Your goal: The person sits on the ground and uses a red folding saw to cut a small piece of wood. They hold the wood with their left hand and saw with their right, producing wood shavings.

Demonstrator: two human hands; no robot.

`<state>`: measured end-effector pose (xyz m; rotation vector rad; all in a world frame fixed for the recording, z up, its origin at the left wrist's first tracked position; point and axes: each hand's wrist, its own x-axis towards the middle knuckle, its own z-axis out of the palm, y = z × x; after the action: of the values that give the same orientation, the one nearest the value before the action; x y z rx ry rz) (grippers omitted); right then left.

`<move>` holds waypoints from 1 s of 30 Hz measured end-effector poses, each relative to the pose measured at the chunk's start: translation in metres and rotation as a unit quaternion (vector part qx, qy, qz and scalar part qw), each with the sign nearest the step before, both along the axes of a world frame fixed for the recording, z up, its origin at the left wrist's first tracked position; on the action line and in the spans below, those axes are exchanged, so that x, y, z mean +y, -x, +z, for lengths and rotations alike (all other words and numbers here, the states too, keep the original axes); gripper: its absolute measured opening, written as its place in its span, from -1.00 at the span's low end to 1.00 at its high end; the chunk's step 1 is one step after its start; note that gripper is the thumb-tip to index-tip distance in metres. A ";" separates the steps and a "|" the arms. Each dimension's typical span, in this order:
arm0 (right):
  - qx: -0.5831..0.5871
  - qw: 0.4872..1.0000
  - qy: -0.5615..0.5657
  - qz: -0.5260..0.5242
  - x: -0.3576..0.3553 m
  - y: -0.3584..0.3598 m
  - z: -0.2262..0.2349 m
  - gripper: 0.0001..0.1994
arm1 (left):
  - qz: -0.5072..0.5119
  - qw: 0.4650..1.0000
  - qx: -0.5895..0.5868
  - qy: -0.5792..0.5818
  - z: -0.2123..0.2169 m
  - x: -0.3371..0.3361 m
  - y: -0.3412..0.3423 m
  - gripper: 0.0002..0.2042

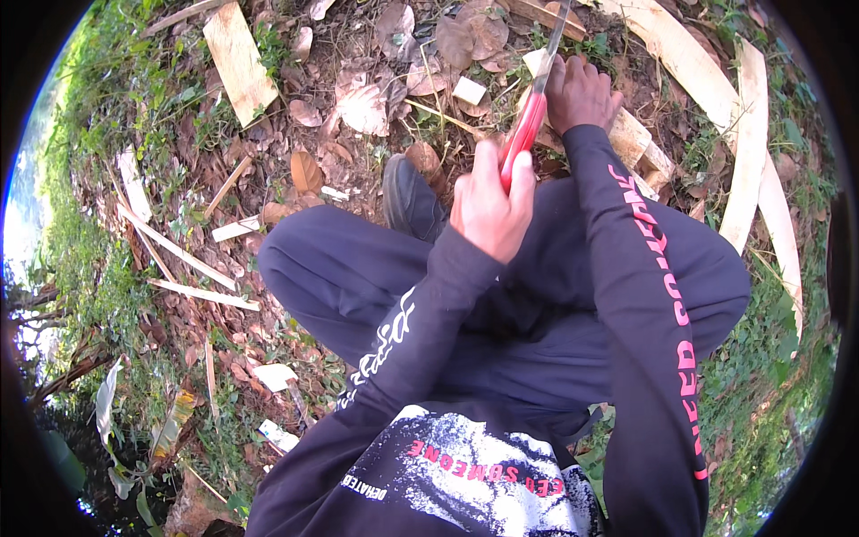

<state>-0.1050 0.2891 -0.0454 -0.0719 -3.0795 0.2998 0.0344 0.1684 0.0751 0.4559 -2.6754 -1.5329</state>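
Note:
My left hand (492, 204) is closed around the red handle (523, 134) of a long knife. Its narrow metal blade (555, 40) points away from me and runs out of the top of the view. Just right of the blade, my right hand (582, 94) is pressed down with its fingers curled over a pale piece of wood (631, 139). The wood shows beyond the wrist, towards my right knee; the fingertips and the part under the palm are hidden. A small cut block (469, 90) lies on the ground left of the knife.
I sit cross-legged on leaf-covered ground in dark trousers (349, 259), one dark shoe (412, 199) showing. Long pale wood strips (750, 143) curve along the right. A flat board (240, 63) lies at the far left, with several thin sticks (179, 246) nearer. Green plants surround the spot.

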 end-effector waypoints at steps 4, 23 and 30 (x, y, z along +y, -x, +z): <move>0.047 0.999 -0.002 0.001 0.003 0.002 -0.004 -0.55 | 0.019 0.998 -0.052 -0.041 0.018 -0.014 -0.056 -0.79; -0.028 1.000 -0.001 -0.006 -0.006 -0.001 0.008 -0.50 | -0.008 1.000 -0.002 0.010 -0.004 -0.003 0.016 -0.73; 0.033 0.999 0.006 -0.006 0.000 0.000 0.001 -0.49 | 0.000 0.994 -0.091 -0.053 0.030 -0.023 -0.074 -0.83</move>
<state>-0.1054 0.2890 -0.0443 -0.0799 -3.0102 0.3133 0.1082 0.1453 0.1052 0.6292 -2.7326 -1.7179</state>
